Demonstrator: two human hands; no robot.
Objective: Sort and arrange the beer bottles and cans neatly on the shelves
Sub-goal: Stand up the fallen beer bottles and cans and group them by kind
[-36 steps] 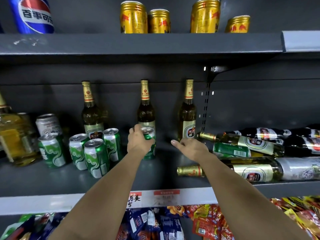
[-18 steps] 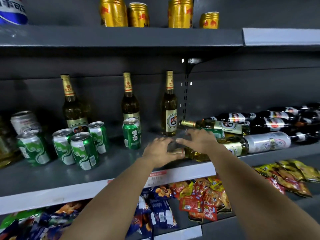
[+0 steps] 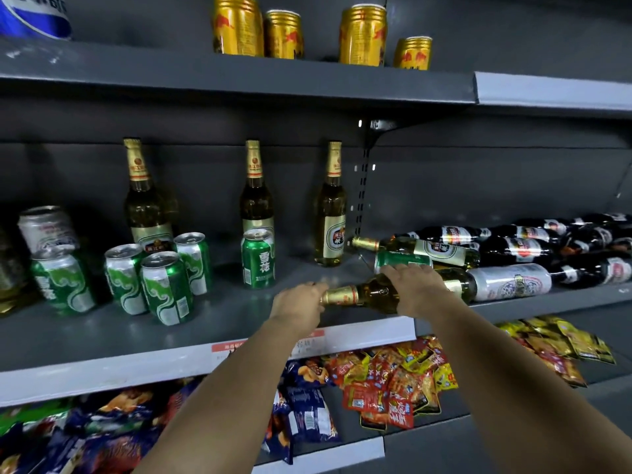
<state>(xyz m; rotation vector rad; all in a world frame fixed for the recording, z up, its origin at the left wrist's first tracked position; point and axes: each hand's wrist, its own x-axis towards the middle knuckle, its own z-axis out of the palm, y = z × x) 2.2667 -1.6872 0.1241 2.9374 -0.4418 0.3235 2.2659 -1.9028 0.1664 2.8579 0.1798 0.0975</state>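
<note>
A clear beer bottle with a gold foil neck (image 3: 367, 294) lies on its side near the front of the middle shelf (image 3: 222, 323). My right hand (image 3: 415, 287) grips its body from above. My left hand (image 3: 299, 307) holds the cap end of its neck. Three more gold-necked bottles (image 3: 256, 200) stand upright along the back. A single green can (image 3: 258, 258) stands in front of the middle one. Several green cans (image 3: 166, 285) are grouped at the left. To the right, a pile of bottles and cans (image 3: 513, 254) lies on its side.
Gold cans (image 3: 284, 34) stand on the top shelf, with a blue can (image 3: 34, 12) at its left. A silver can (image 3: 46, 227) is stacked on a green one at far left. Snack packets (image 3: 383, 384) fill the lower shelf.
My left hand let go of the green can, which now stands alone, and moved right. Both hands came onto the lying bottle and now hold it. The view shifted right.
</note>
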